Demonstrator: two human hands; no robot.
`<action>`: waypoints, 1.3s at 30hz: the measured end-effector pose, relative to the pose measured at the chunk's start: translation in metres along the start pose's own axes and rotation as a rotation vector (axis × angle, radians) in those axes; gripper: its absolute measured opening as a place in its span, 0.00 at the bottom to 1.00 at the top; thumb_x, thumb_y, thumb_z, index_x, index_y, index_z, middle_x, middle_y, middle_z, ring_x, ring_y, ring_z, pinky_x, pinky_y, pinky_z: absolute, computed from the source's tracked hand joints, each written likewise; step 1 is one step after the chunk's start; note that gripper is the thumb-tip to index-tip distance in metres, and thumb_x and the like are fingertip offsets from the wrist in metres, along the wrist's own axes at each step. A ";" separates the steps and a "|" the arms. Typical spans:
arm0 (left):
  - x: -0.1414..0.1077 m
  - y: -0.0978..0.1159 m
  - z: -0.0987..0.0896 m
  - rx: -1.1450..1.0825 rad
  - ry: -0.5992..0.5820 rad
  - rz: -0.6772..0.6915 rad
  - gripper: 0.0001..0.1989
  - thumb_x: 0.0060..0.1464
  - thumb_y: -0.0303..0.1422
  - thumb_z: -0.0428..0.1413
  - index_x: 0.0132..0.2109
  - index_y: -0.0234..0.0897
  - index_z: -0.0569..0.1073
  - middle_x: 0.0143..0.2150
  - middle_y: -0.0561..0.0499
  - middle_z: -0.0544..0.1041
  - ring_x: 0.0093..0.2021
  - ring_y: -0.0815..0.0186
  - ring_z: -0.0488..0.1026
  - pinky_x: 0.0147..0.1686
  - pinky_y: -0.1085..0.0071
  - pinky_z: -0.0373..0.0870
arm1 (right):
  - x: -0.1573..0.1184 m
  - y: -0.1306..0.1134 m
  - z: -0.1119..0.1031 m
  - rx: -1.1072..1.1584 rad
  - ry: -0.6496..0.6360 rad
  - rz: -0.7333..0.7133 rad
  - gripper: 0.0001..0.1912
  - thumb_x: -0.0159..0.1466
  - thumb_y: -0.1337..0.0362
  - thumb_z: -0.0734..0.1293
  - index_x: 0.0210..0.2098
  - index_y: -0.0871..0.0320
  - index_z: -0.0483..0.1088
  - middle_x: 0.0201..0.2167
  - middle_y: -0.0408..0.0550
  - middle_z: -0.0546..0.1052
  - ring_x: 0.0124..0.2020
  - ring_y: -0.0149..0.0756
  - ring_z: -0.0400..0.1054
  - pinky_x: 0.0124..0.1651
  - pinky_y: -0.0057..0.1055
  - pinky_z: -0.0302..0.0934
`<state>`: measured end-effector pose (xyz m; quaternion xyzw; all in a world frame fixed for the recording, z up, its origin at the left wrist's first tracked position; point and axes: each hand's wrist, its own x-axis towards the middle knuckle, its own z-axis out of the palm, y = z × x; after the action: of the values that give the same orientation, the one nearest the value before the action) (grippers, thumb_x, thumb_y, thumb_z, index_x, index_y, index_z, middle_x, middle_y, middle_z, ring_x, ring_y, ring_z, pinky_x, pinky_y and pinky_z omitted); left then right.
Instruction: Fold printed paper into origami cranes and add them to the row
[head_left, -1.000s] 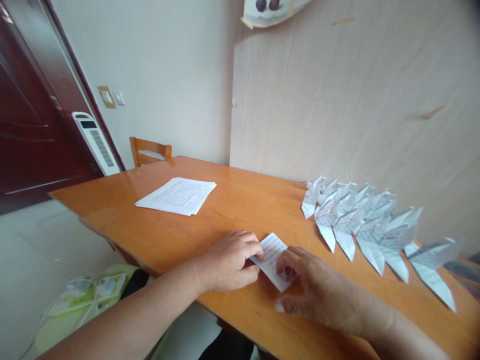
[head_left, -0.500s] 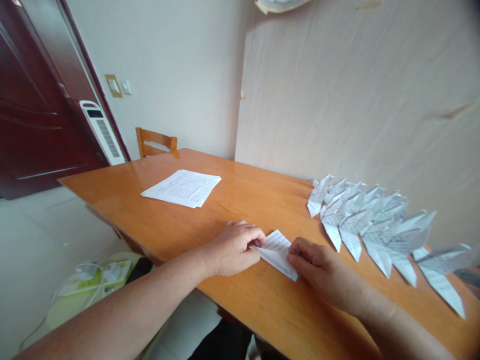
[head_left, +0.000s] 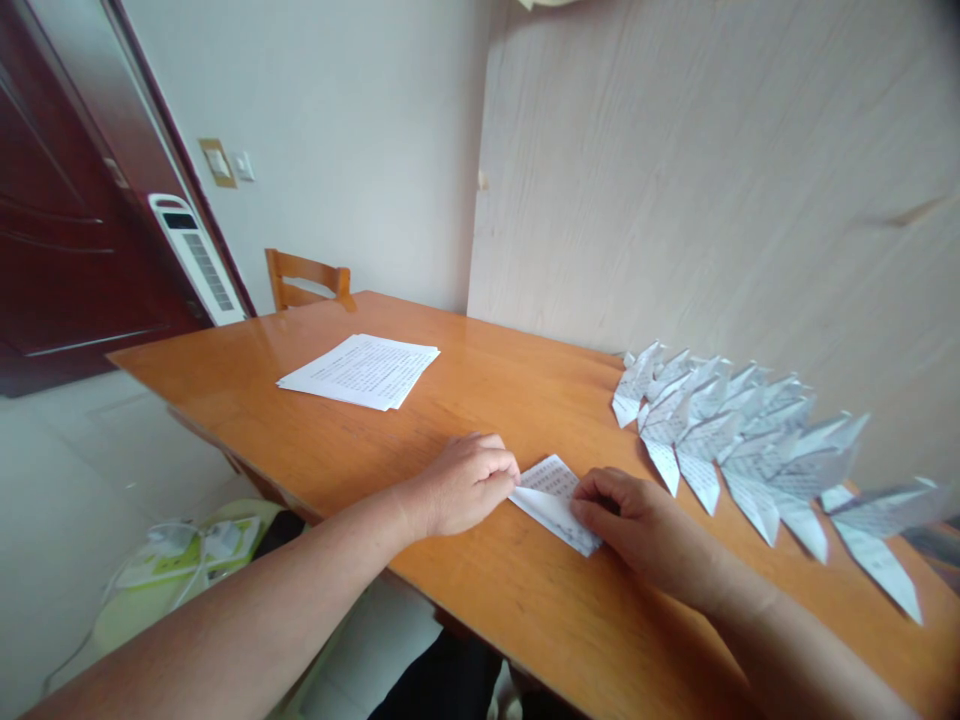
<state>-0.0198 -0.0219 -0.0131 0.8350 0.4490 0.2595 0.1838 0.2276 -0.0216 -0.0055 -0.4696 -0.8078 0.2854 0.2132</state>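
A small folded piece of printed paper (head_left: 551, 497) lies on the wooden table between my hands, with a white flap folded over its near side. My left hand (head_left: 472, 482) pinches the paper's left corner between thumb and fingers. At the paper's right end my right hand (head_left: 619, 510) is closed, thumb and forefinger on its edge. Several folded paper shapes (head_left: 750, 435) with upright pointed wings stand in rows on the right. Farther back on the left lies a stack of printed sheets (head_left: 364, 372).
The wooden table (head_left: 487, 375) meets a pale wall panel at its back. A wooden chair (head_left: 307, 272) stands behind its far left corner. Below left, a power strip (head_left: 169, 565) with plugs and cables rests on a stool (head_left: 124, 620).
My left fingers have closed and drawn slightly left at the paper's corner. My right hand stays at the right end. The whole view has shifted slightly.
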 end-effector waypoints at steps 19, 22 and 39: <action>-0.003 -0.004 -0.001 -0.050 0.001 -0.063 0.04 0.46 0.23 0.55 0.30 0.36 0.73 0.36 0.52 0.70 0.38 0.66 0.68 0.36 0.72 0.64 | 0.001 0.003 0.004 -0.068 -0.033 0.005 0.08 0.64 0.63 0.63 0.28 0.55 0.69 0.30 0.43 0.72 0.31 0.35 0.66 0.36 0.33 0.58; -0.004 -0.006 -0.001 -0.022 -0.018 -0.049 0.05 0.46 0.23 0.55 0.30 0.37 0.73 0.37 0.51 0.70 0.39 0.65 0.67 0.37 0.71 0.64 | 0.000 0.002 0.004 -0.066 -0.042 0.012 0.08 0.63 0.64 0.63 0.28 0.55 0.69 0.30 0.43 0.72 0.31 0.35 0.66 0.35 0.33 0.58; 0.009 -0.008 -0.037 0.102 -0.311 -0.032 0.10 0.50 0.24 0.54 0.31 0.42 0.76 0.38 0.54 0.73 0.44 0.63 0.67 0.46 0.67 0.62 | -0.002 -0.003 0.010 -0.106 -0.030 0.080 0.07 0.63 0.67 0.63 0.27 0.55 0.68 0.31 0.43 0.73 0.32 0.34 0.68 0.35 0.31 0.59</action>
<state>-0.0424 -0.0071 0.0145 0.8660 0.4410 0.1010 0.2128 0.2207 -0.0272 -0.0110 -0.5080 -0.8053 0.2576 0.1645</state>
